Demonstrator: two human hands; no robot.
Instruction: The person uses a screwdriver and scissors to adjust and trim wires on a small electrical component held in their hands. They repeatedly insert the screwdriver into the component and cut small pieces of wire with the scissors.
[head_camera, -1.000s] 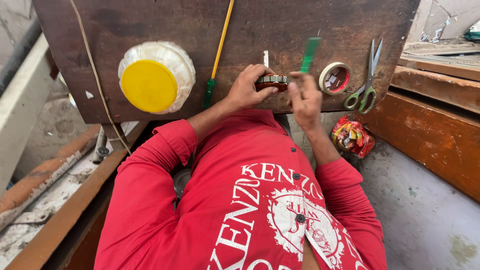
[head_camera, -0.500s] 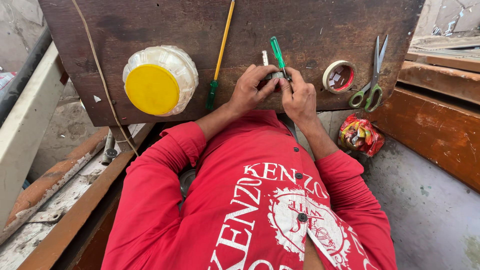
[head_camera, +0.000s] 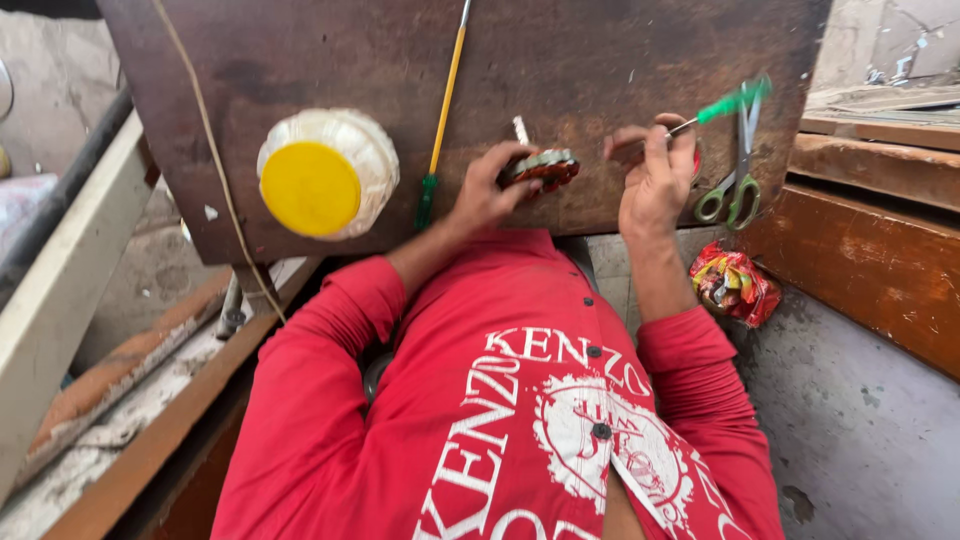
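the small round part sits on the brown board, pinched at its rim by the left hand; it looks light, stiff and easy to fumble. the right hand grips one green-handled screwdriver. one pair of scissors, one yellow-lidded jar.

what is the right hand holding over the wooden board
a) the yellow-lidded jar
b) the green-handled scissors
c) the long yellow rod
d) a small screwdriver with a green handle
d: the right hand grips a small green-handled screwdriver with its handle pointing up to the right, while the scissors lie on the board beside it, and the jar and yellow rod lie untouched to the left.
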